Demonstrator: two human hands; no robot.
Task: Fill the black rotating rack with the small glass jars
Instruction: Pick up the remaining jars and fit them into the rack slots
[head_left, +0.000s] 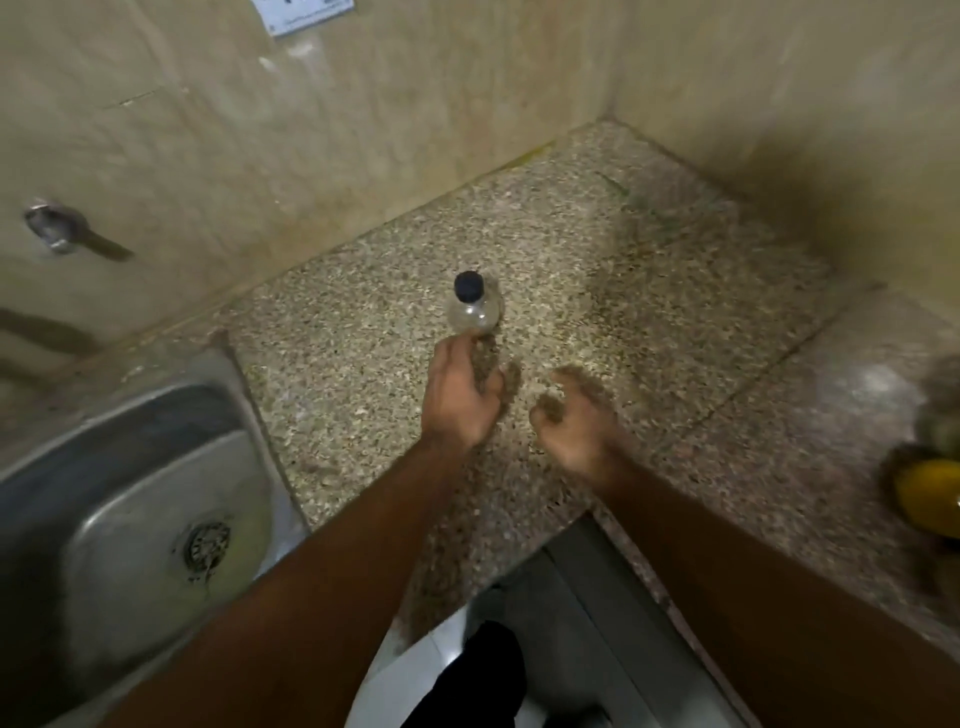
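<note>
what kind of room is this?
Likely a home kitchen corner: a stainless steel sink set beside a speckled stone countertop, tiled walls, and a wall tap fitting.

A small jar (475, 307) stands on the worktop (597, 291), near the wall behind it. The sink (130, 499) lies to its left. Both hands, left (460, 397) and right (576, 421), are just in front of the jar.
</note>
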